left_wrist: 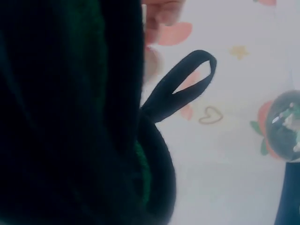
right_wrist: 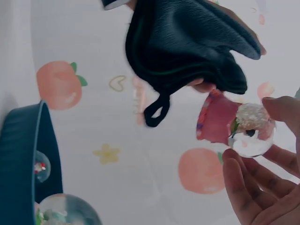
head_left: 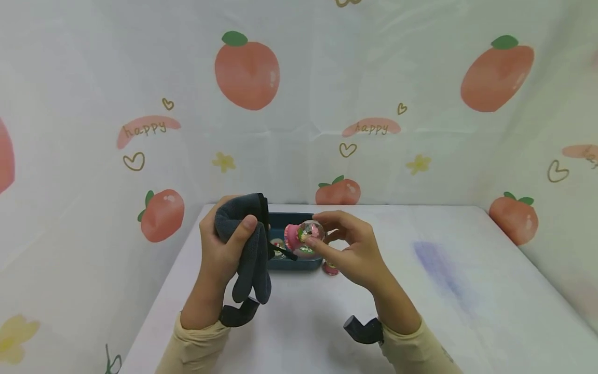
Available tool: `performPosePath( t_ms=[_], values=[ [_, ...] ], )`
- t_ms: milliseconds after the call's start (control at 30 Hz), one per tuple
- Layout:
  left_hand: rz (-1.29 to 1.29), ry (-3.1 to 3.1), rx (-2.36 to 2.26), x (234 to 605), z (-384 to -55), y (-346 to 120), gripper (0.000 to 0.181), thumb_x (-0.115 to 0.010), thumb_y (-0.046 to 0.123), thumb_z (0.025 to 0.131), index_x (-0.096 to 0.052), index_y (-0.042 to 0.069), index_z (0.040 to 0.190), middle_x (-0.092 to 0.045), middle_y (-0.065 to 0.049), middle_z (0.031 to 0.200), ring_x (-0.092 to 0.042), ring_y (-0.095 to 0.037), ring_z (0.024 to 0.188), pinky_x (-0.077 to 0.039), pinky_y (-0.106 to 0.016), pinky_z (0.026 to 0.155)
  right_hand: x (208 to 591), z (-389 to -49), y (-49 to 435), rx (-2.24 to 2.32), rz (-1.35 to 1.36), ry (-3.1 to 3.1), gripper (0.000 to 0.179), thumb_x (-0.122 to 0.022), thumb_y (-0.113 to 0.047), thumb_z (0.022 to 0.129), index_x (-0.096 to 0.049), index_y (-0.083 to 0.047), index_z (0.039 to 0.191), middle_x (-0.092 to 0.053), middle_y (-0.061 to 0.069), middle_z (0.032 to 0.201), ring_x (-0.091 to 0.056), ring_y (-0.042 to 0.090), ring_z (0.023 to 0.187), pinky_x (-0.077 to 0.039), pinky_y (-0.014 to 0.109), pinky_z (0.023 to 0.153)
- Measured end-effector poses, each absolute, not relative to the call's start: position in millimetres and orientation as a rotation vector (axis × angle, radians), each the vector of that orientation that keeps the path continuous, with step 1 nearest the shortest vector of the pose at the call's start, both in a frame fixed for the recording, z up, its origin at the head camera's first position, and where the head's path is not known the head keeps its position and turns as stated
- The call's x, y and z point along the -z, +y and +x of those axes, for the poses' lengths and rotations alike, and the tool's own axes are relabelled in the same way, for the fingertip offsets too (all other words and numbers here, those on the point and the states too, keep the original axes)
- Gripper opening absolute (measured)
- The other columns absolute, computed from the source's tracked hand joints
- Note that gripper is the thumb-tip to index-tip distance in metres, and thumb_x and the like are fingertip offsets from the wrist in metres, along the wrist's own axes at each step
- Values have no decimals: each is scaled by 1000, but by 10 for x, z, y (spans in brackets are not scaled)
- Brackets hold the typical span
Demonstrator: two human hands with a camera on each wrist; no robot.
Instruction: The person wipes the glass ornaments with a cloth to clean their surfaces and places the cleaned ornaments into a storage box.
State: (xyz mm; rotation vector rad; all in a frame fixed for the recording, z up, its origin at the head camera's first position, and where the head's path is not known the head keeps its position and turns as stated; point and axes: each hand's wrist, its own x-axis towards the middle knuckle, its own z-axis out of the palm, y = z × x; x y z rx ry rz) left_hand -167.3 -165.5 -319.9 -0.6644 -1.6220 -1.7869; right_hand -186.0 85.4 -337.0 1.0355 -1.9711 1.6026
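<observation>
A dark grey cloth [head_left: 254, 252] with black edging hangs folded in my left hand [head_left: 217, 254], the thumb pressing over it. Its black loop [left_wrist: 206, 77] sticks out in the left wrist view. My right hand [head_left: 357, 249] holds a snow globe [head_left: 293, 237] by its clear ball between thumb and fingers. The globe lies sideways in the air, its pink base turned towards the cloth. In the right wrist view, white and green figures show inside the snow globe [right_wrist: 253, 133]. Cloth and globe are close together; whether they touch I cannot tell.
Behind the hands a dark teal tray [head_left: 295, 265] stands on the white table [head_left: 308, 322], with a snow globe [head_left: 277, 244] inside. Another snow globe with a reddish base [head_left: 330, 269] stands by the tray's right side, partly hidden by my right hand. A fruit-patterned curtain [head_left: 299, 156] hangs behind.
</observation>
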Motion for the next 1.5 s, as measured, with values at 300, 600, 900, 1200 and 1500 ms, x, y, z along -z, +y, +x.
performPosePath(
  t_ms=[300, 600, 900, 1200, 1500],
  values=[
    [-627, -1697, 1752, 3110, -1643, -1871, 26, -74, 13, 94, -69, -6, 112, -72, -5, 95, -76, -19, 72, -64, -29, 67, 3605, -2034, 606, -1517, 1074, -2107, 36, -87, -11, 89, -73, -8, 122, -78, 6, 109, -75, 18, 93, -66, 37, 77],
    [-588, -1589, 1826, 2986, -1602, -2112, 20, -71, 6, 93, -68, -10, 105, -71, -12, 88, -75, -22, 64, -64, -29, 62, 3709, -2204, 208, -1379, 1094, -2278, 36, -86, -18, 91, -74, -9, 124, -77, 1, 114, -73, 12, 96, -65, 34, 82],
    [-585, -1558, 1788, 2942, -1575, -2213, 23, -72, 6, 91, -68, -12, 105, -70, -10, 91, -72, -18, 71, -62, -25, 65, 3887, -2471, -235, -1213, 1139, -2450, 30, -81, -12, 94, -73, -5, 121, -76, 5, 108, -73, 16, 95, -65, 42, 85],
    [-580, -1555, 1796, 2916, -1559, -2253, 22, -72, 5, 91, -69, -11, 106, -71, -10, 91, -73, -18, 71, -62, -25, 66, 4018, -2669, -502, -855, 1122, -2615, 33, -79, -22, 97, -71, -8, 127, -75, 5, 110, -72, 20, 103, -60, 39, 92],
    [-581, -1568, 1784, 2918, -1566, -2271, 23, -73, 6, 91, -68, -12, 106, -71, -9, 92, -72, -19, 75, -61, -25, 68, 4163, -2821, -638, -610, 1136, -2670, 29, -77, -27, 100, -70, -11, 123, -75, 4, 109, -70, 17, 99, -60, 36, 92]
  ],
)
